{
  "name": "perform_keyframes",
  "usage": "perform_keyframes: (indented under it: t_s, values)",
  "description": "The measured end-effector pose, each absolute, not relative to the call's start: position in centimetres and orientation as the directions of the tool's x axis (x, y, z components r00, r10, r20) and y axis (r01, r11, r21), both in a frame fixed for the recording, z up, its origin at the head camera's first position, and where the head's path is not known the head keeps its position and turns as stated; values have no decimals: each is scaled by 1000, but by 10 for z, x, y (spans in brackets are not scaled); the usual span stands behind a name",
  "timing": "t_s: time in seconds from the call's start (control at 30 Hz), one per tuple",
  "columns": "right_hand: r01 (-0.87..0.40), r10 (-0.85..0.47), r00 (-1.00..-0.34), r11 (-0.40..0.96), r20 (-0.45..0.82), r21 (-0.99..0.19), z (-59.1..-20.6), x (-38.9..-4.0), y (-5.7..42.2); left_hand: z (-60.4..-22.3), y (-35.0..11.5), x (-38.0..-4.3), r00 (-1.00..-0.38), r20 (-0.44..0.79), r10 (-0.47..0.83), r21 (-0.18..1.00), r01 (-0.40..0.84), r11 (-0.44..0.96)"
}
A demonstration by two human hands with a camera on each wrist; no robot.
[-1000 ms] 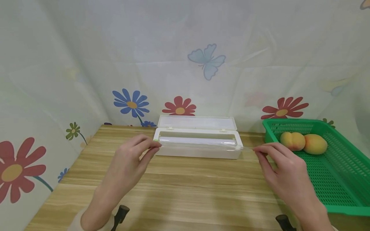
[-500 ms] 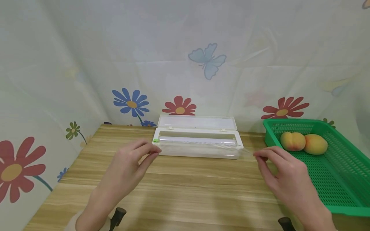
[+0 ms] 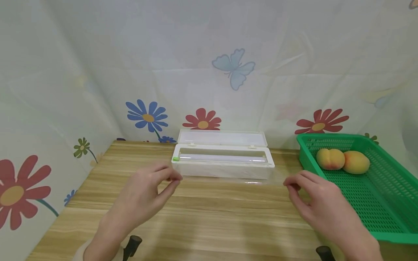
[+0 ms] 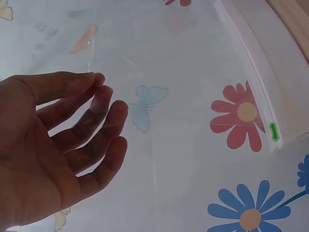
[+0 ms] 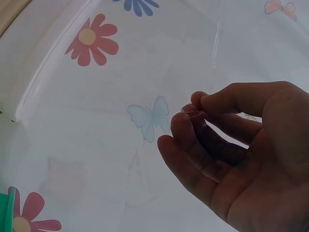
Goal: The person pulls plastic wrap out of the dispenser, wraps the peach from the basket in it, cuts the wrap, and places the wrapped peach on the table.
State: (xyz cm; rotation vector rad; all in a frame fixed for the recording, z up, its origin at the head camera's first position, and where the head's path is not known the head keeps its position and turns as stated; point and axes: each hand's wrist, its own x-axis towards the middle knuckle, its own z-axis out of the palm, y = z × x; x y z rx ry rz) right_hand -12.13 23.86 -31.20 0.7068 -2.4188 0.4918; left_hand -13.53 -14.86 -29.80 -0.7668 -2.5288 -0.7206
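A white cling film dispenser stands on the wooden table with its lid raised at the back. The film roll lies in its slot, and a green slider sits at the left end. Clear cling film stretches from the dispenser towards me, barely visible except for glints. Between thumb and index fingertip, my left hand pinches one corner of it, just in front of the box's left end. Farther right, my right hand pinches the other corner. Both wrist views show the film's thin edge running from the fingertips.
On the right of the table stands a green plastic basket holding two peaches, a left peach and a right peach. A flower-printed white cloth hangs behind and to the left. Dark wrist mounts show near each forearm.
Both hands have moved slightly down and towards me, drawing the cling film edge from over the dispenser's top to below its front. Box and basket stay put.
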Motion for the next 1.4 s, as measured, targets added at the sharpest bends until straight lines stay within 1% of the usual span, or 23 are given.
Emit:
perform_keyframes:
  t_s: [0.17,0.4,0.6,0.7,0.8,0.9,1.07,1.3,1.4]
  values:
    - [-612,-434,-691,777,579,-148,-315,-122,242,-299,-149,-135,-764,477,434,341,616,710]
    - [-597,-465,-735,789,494,-146,-315,-121,242,-300,-151,-136,-767,444,464,337,622,707]
    - [-591,-483,-745,797,461,-121,-317,-119,242,-300,-151,-136,-783,387,487,337,611,716]
    - [-573,-483,-774,810,409,-127,-318,-119,241,-300,-151,-136,-798,339,498,344,598,724]
    - [-548,-480,-810,824,336,-143,-318,-118,239,-301,-152,-136,-796,285,535,342,605,719]
    - [-536,-480,-828,829,289,-159,-317,-119,238,-302,-153,-137,-789,235,568,341,614,712]
    - [-552,-499,-824,815,268,-179,-320,-120,238,-306,-154,-142,-781,183,597,345,619,705]
    - [-613,-559,-784,766,271,-196,-326,-122,240,-310,-154,-148,-781,124,612,380,607,698]
    - [-608,-562,-791,764,242,-214,-328,-123,240,-312,-152,-148,-786,85,612,391,591,705]
